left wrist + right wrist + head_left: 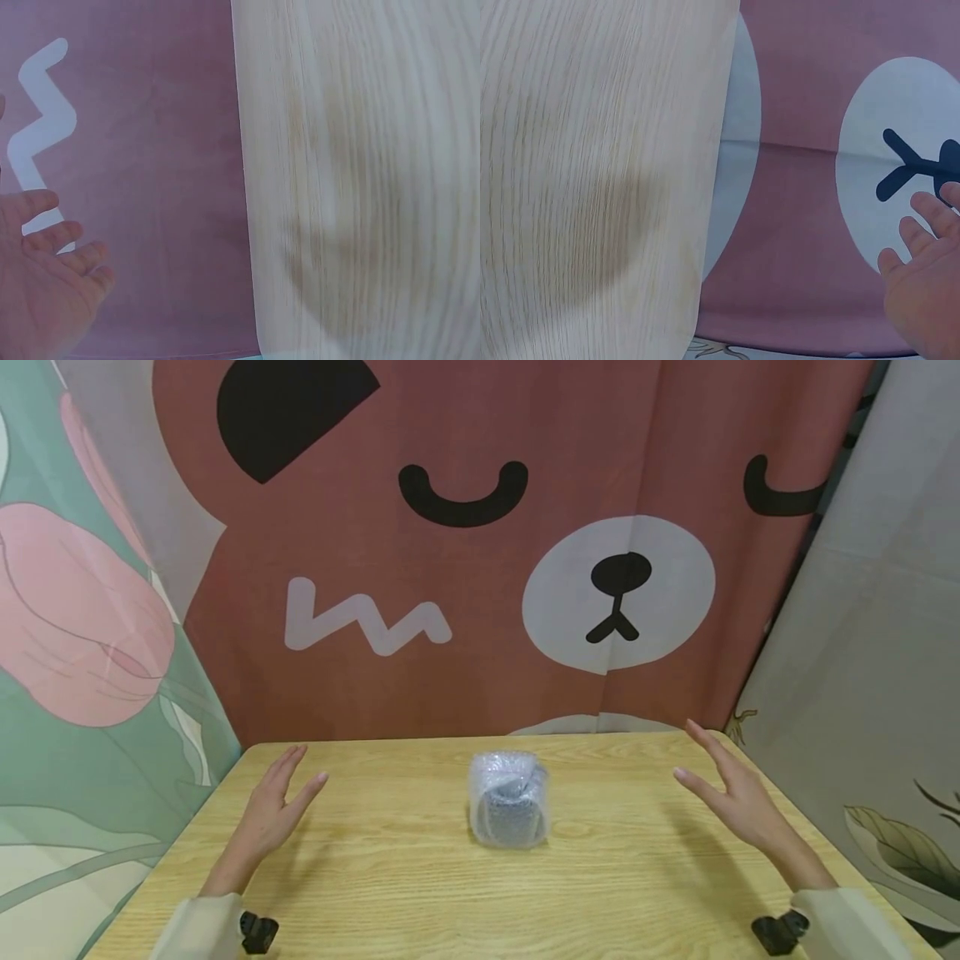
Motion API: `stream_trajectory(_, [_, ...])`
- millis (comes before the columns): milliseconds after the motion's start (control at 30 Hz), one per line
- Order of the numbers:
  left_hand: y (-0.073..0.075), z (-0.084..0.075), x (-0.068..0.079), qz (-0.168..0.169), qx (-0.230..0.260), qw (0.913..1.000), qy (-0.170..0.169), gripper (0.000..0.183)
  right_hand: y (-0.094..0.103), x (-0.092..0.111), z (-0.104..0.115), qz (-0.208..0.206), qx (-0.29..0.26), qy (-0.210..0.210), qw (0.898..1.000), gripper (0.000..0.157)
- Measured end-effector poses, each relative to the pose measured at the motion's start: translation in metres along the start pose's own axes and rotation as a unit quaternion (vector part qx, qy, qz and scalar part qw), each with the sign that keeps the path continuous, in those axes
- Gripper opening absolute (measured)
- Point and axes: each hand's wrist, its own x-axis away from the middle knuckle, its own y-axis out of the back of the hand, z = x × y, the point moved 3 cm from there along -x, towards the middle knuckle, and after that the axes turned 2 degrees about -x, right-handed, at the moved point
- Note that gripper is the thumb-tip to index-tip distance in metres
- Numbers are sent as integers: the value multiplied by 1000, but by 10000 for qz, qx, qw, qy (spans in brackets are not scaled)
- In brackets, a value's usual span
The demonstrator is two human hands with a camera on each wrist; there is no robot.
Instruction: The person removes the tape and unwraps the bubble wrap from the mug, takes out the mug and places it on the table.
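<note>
A bundle of clear bubble wrap (510, 800) sits near the middle of the wooden table, with something dark inside that I cannot make out. Well to its left, my left hand (272, 810) hovers above the tabletop, fingers extended and thumb apart. On the opposite side my right hand (738, 797) is held up likewise, clear of the bundle. Both hands hold nothing. The left wrist view has the left hand (45, 277) at its lower left edge; the right wrist view has the right hand (926, 281) at its lower right.
The wooden table (390, 893) ends at a brown curtain (360, 693) printed with a bear face. A green floral curtain (97, 760) hangs on the left, a pale one (862, 693) on the right. Dark small devices (258, 932) are strapped at both wrists.
</note>
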Motion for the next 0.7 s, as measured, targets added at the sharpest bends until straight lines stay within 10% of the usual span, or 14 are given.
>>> stream_trajectory(700, [-9, -12, -5, -571, 439, 9961, -507, 57, -16, -9, 14, -35, -370, 56, 9993, 73])
